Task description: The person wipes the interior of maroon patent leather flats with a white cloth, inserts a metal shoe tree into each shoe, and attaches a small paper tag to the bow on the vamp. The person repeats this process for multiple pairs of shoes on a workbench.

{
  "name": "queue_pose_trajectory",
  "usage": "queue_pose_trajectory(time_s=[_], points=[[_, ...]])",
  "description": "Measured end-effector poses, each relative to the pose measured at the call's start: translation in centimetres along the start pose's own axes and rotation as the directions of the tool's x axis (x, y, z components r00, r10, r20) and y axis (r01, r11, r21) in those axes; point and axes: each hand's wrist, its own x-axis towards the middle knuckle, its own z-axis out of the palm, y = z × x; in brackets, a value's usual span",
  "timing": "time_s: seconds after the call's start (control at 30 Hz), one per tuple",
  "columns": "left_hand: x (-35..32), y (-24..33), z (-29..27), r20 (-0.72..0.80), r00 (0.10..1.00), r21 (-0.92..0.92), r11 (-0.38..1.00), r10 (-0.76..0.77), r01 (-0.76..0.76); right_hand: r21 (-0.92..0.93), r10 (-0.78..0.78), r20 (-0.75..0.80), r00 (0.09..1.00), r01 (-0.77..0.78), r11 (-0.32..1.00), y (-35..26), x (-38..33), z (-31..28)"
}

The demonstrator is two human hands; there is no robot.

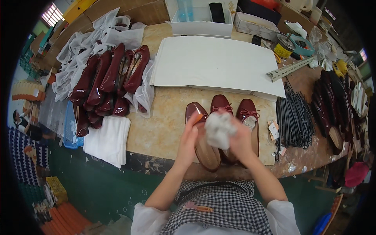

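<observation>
Three dark red, glossy slip-on shoes with bows stand side by side at the front of the bench, toes pointing away from me: a left shoe (207, 154), a middle shoe (220, 102) and a right shoe (247, 106). A wad of crumpled white paper (220, 131), smeared by motion, is in my right hand (239, 141) above the middle shoe. My left hand (189, 135) is beside the left shoe, fingers stretched toward its toe; whether it touches the shoe is unclear. Crumpled paper (249, 122) fills the toe of the right shoe. The wad hides much of the middle shoe.
At left lie piled red shoes (113, 74) among white wrapping, and folded white cloths (107, 139). Behind my hands is a stack of white sheets (215, 60). Black thin strips (295, 117), a metal angle bar (291, 69) and more dark shoes (329, 105) are at right.
</observation>
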Motion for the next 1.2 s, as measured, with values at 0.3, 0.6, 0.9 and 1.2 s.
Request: queue_pose_trajectory(time_s=[0.3,0.6,0.9,1.2], points=[[-5.8,-4.3,-0.7,0.624,0.782,0.781,0.04,0.008,-0.624,-0.74,-0.075,0.354,0.932,0.328,0.587,3.5,2.5,8.5],[-5.4,-4.5,-0.4,0.645,0.757,0.758,0.037,0.106,-0.651,-0.71,0.056,0.211,0.976,0.114,0.695,3.3,4.1,4.7],[-4.1,-1.7,-4.5,0.435,0.773,0.849,0.078,0.461,-0.523,-0.394,0.029,-0.257,0.966,-0.133,0.909,5.2,-1.4,-7.7],[-1.5,-5.4,-8.7,-0.147,0.981,0.43,0.901,0.128,-0.053,-0.837,0.265,-0.424,0.866,-0.486,0.252,9.2,-8.1,-17.6]])
